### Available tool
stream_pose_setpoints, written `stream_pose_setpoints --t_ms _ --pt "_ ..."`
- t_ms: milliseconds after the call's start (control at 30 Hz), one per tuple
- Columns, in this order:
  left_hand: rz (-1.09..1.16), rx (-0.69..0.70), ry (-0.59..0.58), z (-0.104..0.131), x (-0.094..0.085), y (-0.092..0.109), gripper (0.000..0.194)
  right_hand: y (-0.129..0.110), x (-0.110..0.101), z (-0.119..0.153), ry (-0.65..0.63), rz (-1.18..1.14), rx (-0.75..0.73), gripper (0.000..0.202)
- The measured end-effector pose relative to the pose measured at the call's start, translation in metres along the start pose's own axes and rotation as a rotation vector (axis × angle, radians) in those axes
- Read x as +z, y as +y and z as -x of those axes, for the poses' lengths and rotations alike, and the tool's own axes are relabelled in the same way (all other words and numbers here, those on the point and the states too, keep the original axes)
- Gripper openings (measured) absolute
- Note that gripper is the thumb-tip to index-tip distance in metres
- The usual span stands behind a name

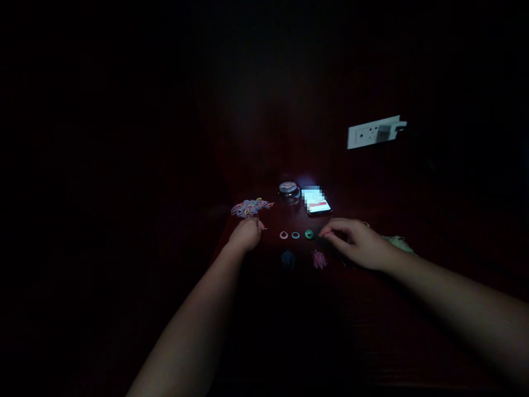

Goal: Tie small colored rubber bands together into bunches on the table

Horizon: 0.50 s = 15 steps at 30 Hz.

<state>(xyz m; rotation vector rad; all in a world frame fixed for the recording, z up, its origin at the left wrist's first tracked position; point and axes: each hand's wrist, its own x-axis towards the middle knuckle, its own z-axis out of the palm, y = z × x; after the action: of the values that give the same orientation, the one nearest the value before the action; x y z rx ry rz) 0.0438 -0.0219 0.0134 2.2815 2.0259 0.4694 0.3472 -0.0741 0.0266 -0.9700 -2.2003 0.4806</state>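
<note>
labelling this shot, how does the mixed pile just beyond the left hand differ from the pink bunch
The mixed pile is multicoloured, while the pink bunch is mainly one colour. The mixed pile spreads wider; the pink bunch is smaller. The mixed pile lies just beyond the left hand, whereas the pink bunch sits farther right and nearer the camera. Both rest on the dark table.

You are looking into a very dark room, with most of your view sunk in black. Ahead of you, a dark wall (264, 132) shows a dull reddish tint and a faint grey patch of light. On your right, a pale socket plate (361, 136) sits slightly aslant in view, with a plug (384, 132) in it. Below you spreads a dark red-brown tabletop (372, 325), apparently wood, its far edges lost in shadow.
</note>
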Motion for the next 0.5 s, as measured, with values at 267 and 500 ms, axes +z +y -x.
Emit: stream_pose_setpoints --t_ms 267,500 --pt "0.25 0.188 0.135 0.008 -0.008 0.032 0.015 0.009 0.004 -0.001 0.072 -0.055 0.04 0.02" --pt "0.269 0.554 0.182 0.031 -0.018 0.081 0.005 -0.003 0.002 -0.002 0.073 -0.074 0.028 0.021"
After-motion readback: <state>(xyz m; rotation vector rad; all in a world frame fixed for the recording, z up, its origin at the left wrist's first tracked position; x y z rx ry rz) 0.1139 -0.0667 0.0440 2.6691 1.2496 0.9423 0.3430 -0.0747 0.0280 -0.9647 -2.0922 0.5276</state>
